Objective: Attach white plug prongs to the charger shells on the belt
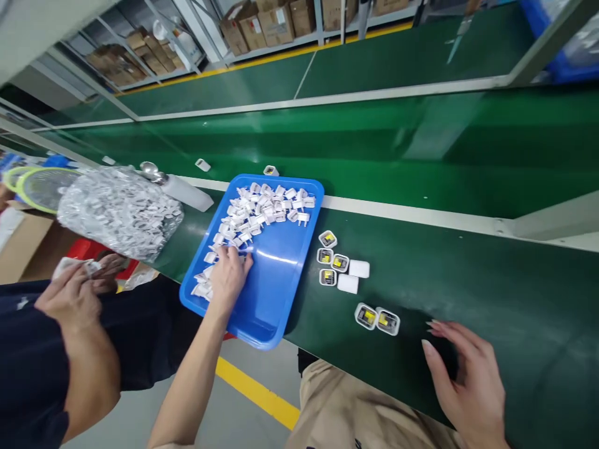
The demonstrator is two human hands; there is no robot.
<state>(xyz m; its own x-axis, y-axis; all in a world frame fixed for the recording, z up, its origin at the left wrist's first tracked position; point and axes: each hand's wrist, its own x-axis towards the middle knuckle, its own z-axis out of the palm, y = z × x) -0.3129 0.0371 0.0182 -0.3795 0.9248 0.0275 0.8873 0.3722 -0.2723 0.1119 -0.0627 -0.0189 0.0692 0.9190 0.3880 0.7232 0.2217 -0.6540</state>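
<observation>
My left hand (pixel 229 274) reaches into a blue tray (pixel 276 293) and its fingers close among several small white plug parts (pixel 262 209) heaped along the tray's far and left side. My right hand (pixel 463 374) lies flat with fingers spread on the green belt (pixel 468 268), holding nothing. Just left of it sit two white charger shells with yellow insides (pixel 377 318). Further up the belt is a cluster of three more open shells (pixel 329 257) and two closed white ones (pixel 353 276).
A co-worker in a dark top stands at the left, hands (pixel 75 280) on small white pieces. A clear bag full of white parts (pixel 119 212) lies on the belt beside the tray. Two stray parts (pixel 203 164) lie further back. Cardboard boxes (pixel 262 25) fill shelves behind.
</observation>
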